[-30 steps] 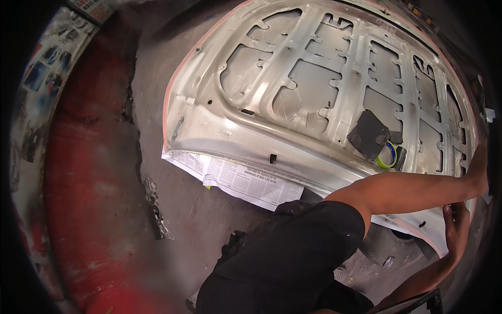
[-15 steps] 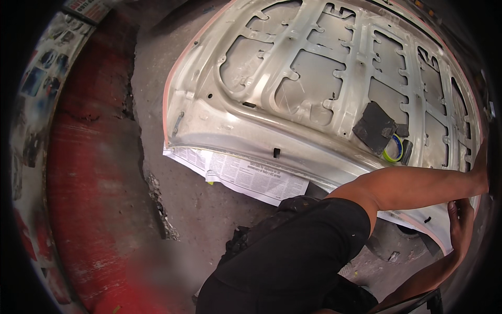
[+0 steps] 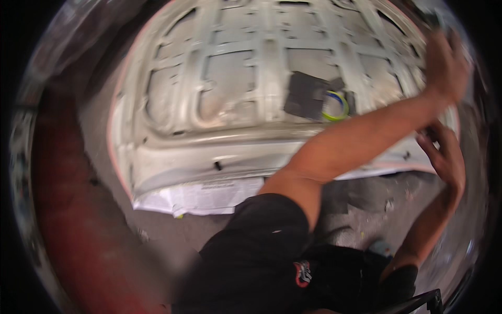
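Note:
A pale car hood (image 3: 272, 68) lies with its ribbed underside up, a pink strip along its left rim. My left hand (image 3: 447, 68) reaches across to the hood's far right edge, fingers stretched out and blurred; I see nothing in them. Nearer, my right hand (image 3: 444, 154) is at the front right corner, thumb and fingers bent together; what they hold, if anything, is hidden. On the hood, left of my left forearm, lie a dark grey flat sheet (image 3: 306, 97) and a yellow-green tape roll (image 3: 335, 107). Printed newspaper (image 3: 204, 198) hangs from the front left edge.
Grey, stained floor (image 3: 198, 227) runs beneath the hood's front edge. At the left is a worn red surface (image 3: 68, 199). A black bar (image 3: 418, 301) crosses the lower right, close to my right arm.
My view has turned, so the hood sits further left and looks more level. My left hand, mostly cut off before, now shows at the right edge; my right hand's fingers are more bent.

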Tool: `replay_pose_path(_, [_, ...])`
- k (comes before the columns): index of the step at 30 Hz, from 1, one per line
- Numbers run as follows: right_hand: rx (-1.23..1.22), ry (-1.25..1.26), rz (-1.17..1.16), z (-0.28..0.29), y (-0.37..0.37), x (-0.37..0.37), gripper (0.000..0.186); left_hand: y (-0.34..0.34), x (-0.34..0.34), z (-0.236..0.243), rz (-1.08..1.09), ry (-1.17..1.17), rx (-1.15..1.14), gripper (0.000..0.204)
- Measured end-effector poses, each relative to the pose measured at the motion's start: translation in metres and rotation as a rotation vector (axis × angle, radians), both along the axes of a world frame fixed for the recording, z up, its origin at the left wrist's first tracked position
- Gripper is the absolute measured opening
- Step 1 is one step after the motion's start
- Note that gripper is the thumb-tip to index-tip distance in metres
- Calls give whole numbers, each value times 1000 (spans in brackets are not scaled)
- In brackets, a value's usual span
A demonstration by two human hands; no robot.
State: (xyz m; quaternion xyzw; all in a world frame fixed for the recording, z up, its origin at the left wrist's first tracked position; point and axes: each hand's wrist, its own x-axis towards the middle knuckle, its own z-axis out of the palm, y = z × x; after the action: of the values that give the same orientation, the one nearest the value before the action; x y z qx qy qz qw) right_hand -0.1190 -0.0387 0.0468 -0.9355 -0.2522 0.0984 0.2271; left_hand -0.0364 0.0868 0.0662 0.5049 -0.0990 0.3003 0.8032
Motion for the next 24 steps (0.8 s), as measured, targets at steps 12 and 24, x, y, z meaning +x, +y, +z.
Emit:
replay_pose_path(12, [0,-188,-20,19,-60,-14,44,13,13,-7,-120,10,-312,31])
replay_pose_path(24, [-28,-212,24,6,-54,-3,45,12,24,-15,-148,120,-370,38])
